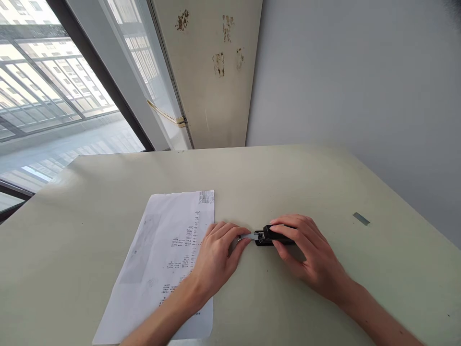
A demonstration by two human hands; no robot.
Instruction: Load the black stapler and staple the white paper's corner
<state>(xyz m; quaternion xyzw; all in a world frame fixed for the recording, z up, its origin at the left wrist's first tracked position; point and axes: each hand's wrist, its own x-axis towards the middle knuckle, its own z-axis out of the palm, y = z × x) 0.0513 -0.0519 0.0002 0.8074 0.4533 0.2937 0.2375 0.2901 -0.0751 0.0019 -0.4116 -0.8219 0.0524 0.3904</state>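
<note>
A black stapler (265, 236) lies on the table right of centre, its front end pointing left. My right hand (304, 247) is closed around its body, fingers over the top and thumb along the near side. A thin metal piece (249, 236) sticks out of the stapler's left end. Its outer tip is pinched between the thumb and fingers of my left hand (221, 247). Printed paper sheets (154, 250) lie flat to the left, partly under my left hand and forearm.
The pale table (281, 178) reaches back to a stained panel (219, 105) and a grey wall (342, 86). A small grey strip (361, 219) lies on the right side. Windows (46, 81) stand at the left.
</note>
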